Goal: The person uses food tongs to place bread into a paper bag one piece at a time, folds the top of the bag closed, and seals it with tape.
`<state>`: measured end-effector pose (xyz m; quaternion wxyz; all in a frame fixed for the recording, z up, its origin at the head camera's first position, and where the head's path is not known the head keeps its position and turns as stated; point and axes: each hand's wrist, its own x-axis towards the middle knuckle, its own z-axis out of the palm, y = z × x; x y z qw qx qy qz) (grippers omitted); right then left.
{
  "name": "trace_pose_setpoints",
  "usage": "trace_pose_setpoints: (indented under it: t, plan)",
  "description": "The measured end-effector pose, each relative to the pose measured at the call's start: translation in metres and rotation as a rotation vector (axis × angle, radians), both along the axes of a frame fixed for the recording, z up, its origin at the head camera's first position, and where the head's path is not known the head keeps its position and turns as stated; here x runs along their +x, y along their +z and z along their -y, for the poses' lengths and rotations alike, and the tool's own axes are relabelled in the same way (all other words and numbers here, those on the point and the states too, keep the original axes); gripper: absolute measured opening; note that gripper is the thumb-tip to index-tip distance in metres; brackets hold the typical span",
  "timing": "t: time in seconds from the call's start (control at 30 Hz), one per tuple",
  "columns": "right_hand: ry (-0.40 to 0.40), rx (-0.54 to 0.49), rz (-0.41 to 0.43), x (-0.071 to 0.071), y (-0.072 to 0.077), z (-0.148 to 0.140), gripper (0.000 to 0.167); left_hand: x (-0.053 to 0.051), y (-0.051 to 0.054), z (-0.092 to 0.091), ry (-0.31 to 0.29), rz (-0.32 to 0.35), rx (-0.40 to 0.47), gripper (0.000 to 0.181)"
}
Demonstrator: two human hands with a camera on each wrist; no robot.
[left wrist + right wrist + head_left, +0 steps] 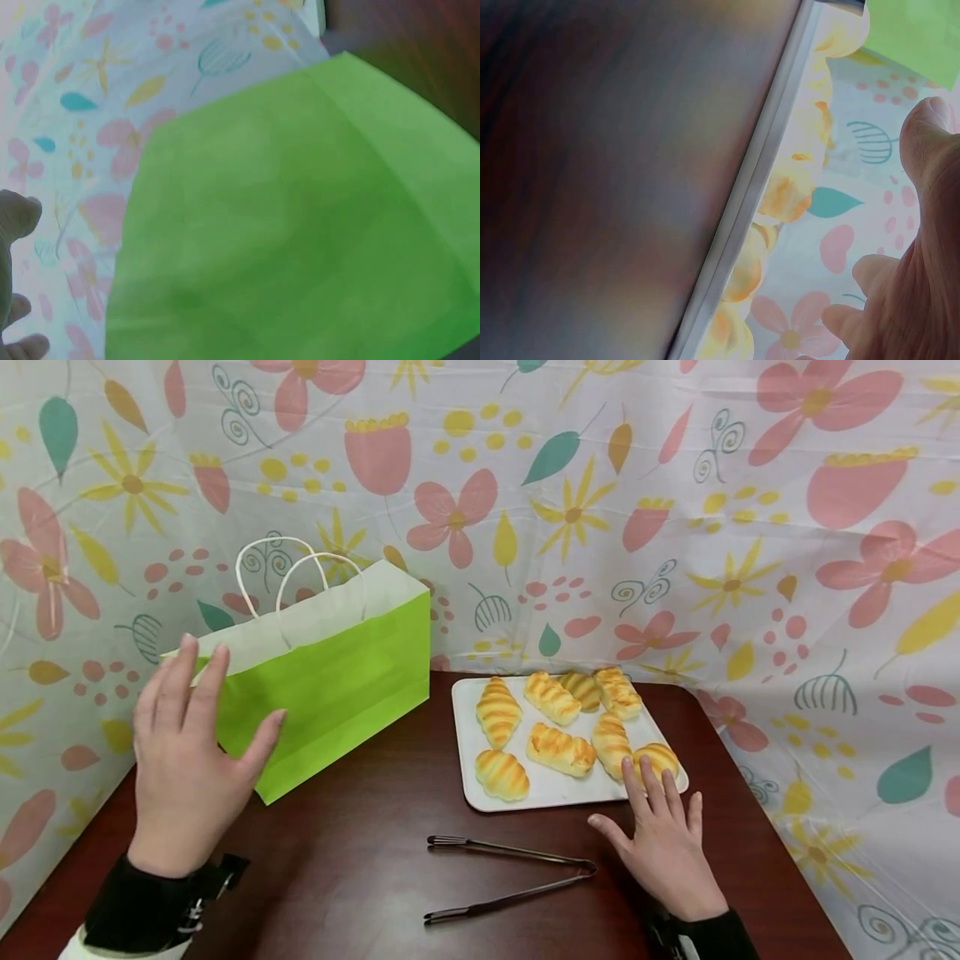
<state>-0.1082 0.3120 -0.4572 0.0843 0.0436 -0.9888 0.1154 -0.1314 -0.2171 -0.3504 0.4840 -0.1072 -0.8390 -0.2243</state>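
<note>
My left hand (pixel 187 756) is raised with its fingers extended, in front of the left end of a green paper bag (pixel 337 685) with white twisted handles. In the left wrist view the bag's green side (pixel 285 210) fills most of the picture, and that hand's fingertips show at the left edge. My right hand (pixel 663 843) has its fingers spread, by the near right corner of a white tray (pixel 442 804) of bread rolls (pixel 561 750); whether it touches the tray, I cannot tell. Metal tongs (pixel 525 853) lie spread on the table, left of the right hand.
The dark wooden table (pixel 352 852) is backed by a flower-patterned cloth (pixel 570 543). Several pastries share the tray, among them a croissant-like roll (pixel 497 712) and a browner one (pixel 581 691) at the back. The bag stands upright left of the tray.
</note>
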Motion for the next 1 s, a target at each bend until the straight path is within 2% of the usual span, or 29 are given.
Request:
trace_pose_setpoints:
  t: [0.07, 0.13, 0.4, 0.53, 0.63, 0.8, 1.0]
  plan:
    - [-0.004, 0.000, 0.002, 0.000, 0.000, 0.000, 0.098, -0.004, 0.001, 0.007, 0.002, 0.022, 0.009, 0.085]
    - [-0.007, 0.000, 0.009, 0.000, 0.001, 0.000, 0.099, -0.007, 0.002, 0.013, 0.012, 0.076, 0.023, 0.088]
    - [-0.008, -0.001, 0.014, 0.000, 0.002, 0.000, 0.099, -0.012, 0.005, 0.021, 0.051, 0.378, 0.206, 0.074]
    - [-0.006, 0.004, -0.002, 0.001, 0.001, 0.000, 0.099, -0.015, 0.006, 0.023, 0.058, 0.482, 0.259, 0.071]
    - [-0.002, 0.005, -0.014, 0.001, 0.001, 0.001, 0.099, -0.017, 0.005, 0.025, 0.038, 0.494, 0.293, 0.068]
    - [0.000, -0.001, -0.016, 0.001, 0.002, 0.001, 0.098, -0.022, 0.003, 0.027, 0.001, 0.464, 0.334, 0.058]
    - [0.000, -0.008, -0.001, 0.001, 0.001, 0.000, 0.098, -0.030, -0.005, 0.031, -0.037, 0.416, 0.373, 0.047]
